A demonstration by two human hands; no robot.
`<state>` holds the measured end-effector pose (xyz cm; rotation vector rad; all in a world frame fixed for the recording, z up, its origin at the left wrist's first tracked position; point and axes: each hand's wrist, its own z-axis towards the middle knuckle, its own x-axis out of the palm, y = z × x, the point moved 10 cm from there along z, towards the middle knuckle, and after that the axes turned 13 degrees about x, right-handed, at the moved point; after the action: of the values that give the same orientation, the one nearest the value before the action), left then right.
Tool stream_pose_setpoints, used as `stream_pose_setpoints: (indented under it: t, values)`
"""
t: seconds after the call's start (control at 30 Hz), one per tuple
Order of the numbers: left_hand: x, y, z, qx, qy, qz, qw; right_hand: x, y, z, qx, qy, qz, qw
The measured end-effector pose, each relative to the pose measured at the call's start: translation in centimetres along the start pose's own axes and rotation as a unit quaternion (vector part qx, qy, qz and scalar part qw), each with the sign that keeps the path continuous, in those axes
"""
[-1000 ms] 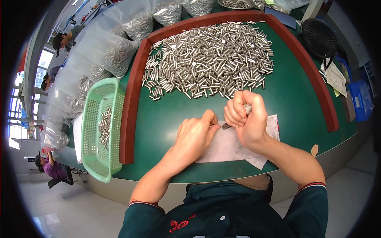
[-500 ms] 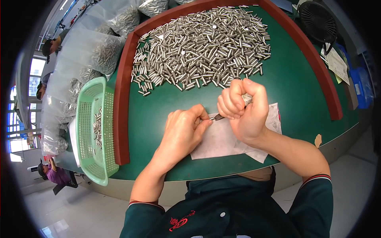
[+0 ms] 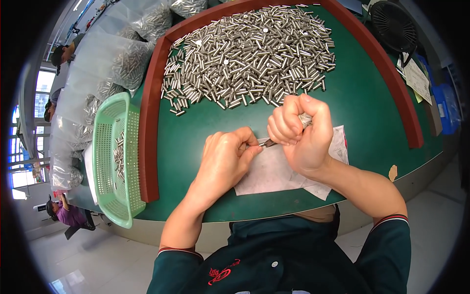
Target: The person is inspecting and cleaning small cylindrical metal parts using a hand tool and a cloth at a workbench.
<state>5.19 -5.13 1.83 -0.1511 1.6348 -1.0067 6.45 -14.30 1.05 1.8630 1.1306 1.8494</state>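
Observation:
My left hand (image 3: 223,159) is closed in a pinch, thumb against forefinger, on a small metal pin mostly hidden by the fingertips. My right hand (image 3: 309,134) makes a fist round a hand tool; its dark narrow tip (image 3: 269,143) points left and meets the pin, and a pale bit of its handle (image 3: 305,119) shows above the fist. What kind of tool it is stays hidden. Beneath both hands a stained whitish cloth (image 3: 274,172) lies on the green tabletop (image 3: 188,147). Beyond them spreads a large heap of short steel pins (image 3: 249,59).
A red-brown raised border (image 3: 150,147) encloses the heap on three sides. Left of it stands a green plastic basket (image 3: 133,171) with some pins inside. Clear bags of pins (image 3: 131,63) line the far left. A black fan (image 3: 393,27) and papers (image 3: 416,81) are at right.
Both hands keep nearly the same pose, the pin and the tool tip still together. The whole view has shifted very slightly.

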Motion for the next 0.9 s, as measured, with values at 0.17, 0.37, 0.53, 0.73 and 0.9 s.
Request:
stream_pose_setpoints:
  t: [0.17,0.37,0.53,0.73,0.9]
  values:
    - [0.1,0.2,-0.1,-0.006,0.001,-0.001,1.0,0.1,0.0,-0.2,-0.003,-0.005,-0.006,1.0]
    - [0.1,0.4,0.0,-0.019,0.005,-0.006,1.0,0.1,-0.3,-0.2,-0.006,-0.004,-0.013,1.0]
    - [-0.1,0.3,0.2,-0.013,-0.003,-0.008,1.0,0.6,-0.4,-0.3,-0.029,-0.012,-0.085,0.996]
    - [-0.4,0.9,0.5,-0.02,0.0,-0.027,0.999,1.2,-0.3,-0.9,-0.063,-0.015,-0.158,0.985]
    - [1.2,3.1,0.0,-0.081,0.019,-0.662,0.745,1.2,-0.5,-0.8,-0.025,0.024,-0.076,0.996]
